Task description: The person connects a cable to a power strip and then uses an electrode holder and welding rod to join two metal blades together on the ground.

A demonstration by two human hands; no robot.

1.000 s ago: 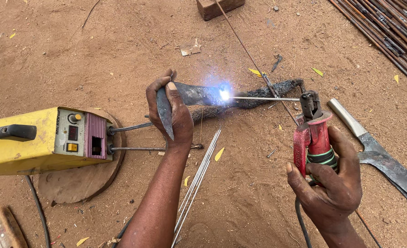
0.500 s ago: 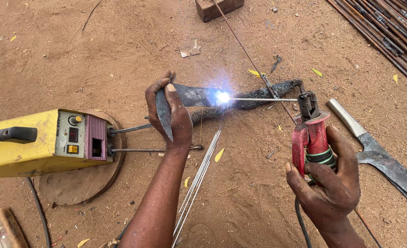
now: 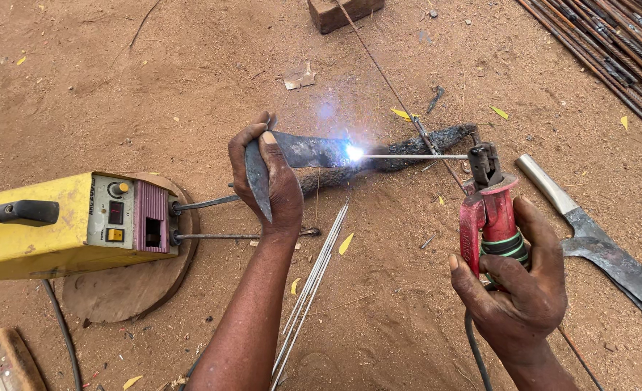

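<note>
Head view, left hand [image 3: 266, 181] fingers clamped around dark blade [image 3: 303, 152], right hand [image 3: 520, 289] fingers wrapped around red electrode holder [image 3: 487, 217]

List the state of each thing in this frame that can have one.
Left hand: closed around a dark blade, held above the ground.
Right hand: closed on the red electrode holder.
Dark blade: arc burning at its right end.
Electrode holder: clamped on a rod.
Welding rod: level, tip in the arc.
Yellow welder: on a round block, cables plugged in.
Spare rods: loose on the dirt.
</note>
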